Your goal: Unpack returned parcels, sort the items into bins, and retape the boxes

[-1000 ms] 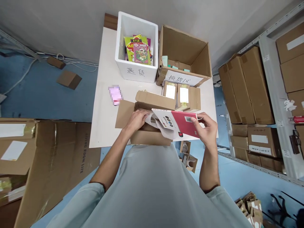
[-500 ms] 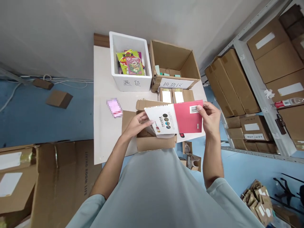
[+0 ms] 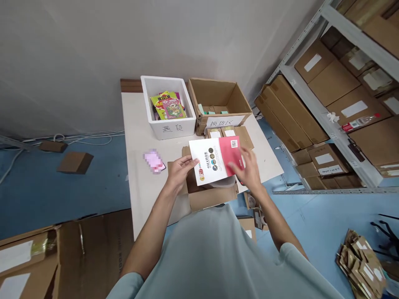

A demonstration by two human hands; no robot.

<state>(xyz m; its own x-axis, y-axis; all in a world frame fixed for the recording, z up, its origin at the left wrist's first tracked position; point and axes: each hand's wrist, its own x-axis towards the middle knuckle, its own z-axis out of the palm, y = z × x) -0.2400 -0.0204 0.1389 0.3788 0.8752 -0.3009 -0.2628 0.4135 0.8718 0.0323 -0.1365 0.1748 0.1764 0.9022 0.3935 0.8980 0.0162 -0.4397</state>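
A thin book (image 3: 207, 160) with a white and red cover, small round pictures and a barcode is held over an opened cardboard box (image 3: 212, 199). My left hand (image 3: 181, 171) pinches its left edge, thumb on top. My right hand (image 3: 247, 169) is at the red side with thumb and fingers spread apart; its thumb overlaps the cover, and whether it touches is unclear. Inside the box, under the book, a pale grey item (image 3: 222, 182) shows in part.
Behind stand a white foam box (image 3: 174, 129) with colourful booklets and a larger carton (image 3: 224, 120) with a handwritten label. A blurred pink phone-like item (image 3: 154, 161) lies left on the white table (image 3: 140, 195). Shelves of cartons (image 3: 318, 160) rise at right.
My right hand has loosened from the book's right edge and spread its fingers. The red part of the cover appears narrower. My view has shifted, so the table sits lower.
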